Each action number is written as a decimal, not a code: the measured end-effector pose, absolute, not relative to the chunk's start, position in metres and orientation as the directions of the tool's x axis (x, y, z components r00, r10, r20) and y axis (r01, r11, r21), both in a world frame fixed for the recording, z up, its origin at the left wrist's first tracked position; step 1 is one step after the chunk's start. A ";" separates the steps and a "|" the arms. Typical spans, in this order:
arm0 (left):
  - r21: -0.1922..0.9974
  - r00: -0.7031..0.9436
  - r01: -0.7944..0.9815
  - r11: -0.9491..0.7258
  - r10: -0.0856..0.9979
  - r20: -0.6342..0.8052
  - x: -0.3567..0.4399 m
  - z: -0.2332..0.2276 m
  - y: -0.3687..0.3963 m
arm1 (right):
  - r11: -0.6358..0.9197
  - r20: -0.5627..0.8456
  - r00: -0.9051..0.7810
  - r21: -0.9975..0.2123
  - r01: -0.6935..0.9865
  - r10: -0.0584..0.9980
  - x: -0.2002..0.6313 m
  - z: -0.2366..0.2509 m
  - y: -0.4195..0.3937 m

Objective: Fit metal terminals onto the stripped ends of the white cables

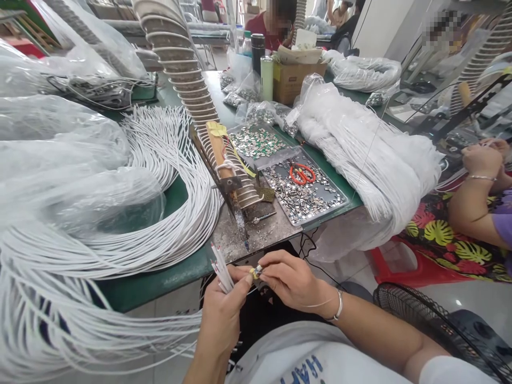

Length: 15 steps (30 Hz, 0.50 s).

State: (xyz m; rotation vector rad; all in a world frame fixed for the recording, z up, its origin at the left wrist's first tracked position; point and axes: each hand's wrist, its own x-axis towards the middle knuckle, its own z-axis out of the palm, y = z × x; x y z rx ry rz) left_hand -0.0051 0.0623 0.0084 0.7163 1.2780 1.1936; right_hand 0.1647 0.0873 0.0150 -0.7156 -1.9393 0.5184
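Observation:
My left hand [224, 304] is closed around a bundle of white cables [222, 269], whose stripped ends with reddish tips point up. Its thumb and forefinger also pinch near a small metal connector [258, 269] with a bit of yellow beside it. From the other side, the fingertips of my right hand [294, 277] close on that same connector. Just beyond my hands, a soldering iron [240, 221] is fixed to a wooden bar [220, 154], tip down over a grimy board [272, 229]. The long white cables [192, 213] curve away across the left side of the table.
A tray of metal connectors [296, 208] holds orange-handled cutters [302, 174]. Behind it is a tray of small green boards [256, 141]. A ribbed hose [176, 53] hangs over the bench. Bagged cables [360, 138] overhang the right edge. A co-worker's arm [476, 197] and a fan [416, 325] are at right.

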 end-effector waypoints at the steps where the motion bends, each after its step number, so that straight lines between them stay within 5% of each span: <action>1: 0.918 -0.137 -0.276 0.285 0.933 -0.331 -0.005 0.009 0.063 | 0.736 0.645 -0.360 -0.628 0.253 0.674 0.165 0.015 0.086; 15: 0.918 -0.204 -0.329 0.220 0.933 -0.297 0.001 0.032 0.085 | 0.709 0.656 -0.270 -0.663 0.241 0.705 0.157 0.024 0.095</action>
